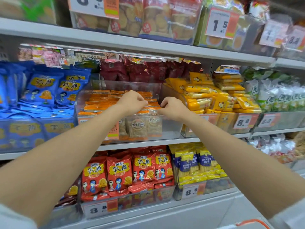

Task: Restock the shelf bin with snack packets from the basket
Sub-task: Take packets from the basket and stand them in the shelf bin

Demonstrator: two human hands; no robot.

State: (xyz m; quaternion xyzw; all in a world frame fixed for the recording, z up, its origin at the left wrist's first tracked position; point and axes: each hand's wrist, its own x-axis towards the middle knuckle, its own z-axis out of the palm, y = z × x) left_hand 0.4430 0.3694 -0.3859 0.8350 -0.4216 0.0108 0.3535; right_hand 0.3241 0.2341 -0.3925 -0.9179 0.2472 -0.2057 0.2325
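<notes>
The left hand (pixel 132 101) and the right hand (pixel 173 109) reach into the clear shelf bin (pixel 170 128). Each one pinches the tops of the orange snack packets (pixel 99 107).

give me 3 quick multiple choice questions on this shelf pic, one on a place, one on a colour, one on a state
1. Where are the left hand and right hand? A) in a freezer B) over the clear bin C) on a trolley
2. The neighbouring packets to its right are A) yellow B) black C) purple
3. The fingers are A) spread flat B) curled on orange packets C) pointing up
Answers: B, both meet above it; A, that stack is all yellow; B, fingertips pinch the packet tops.
</notes>
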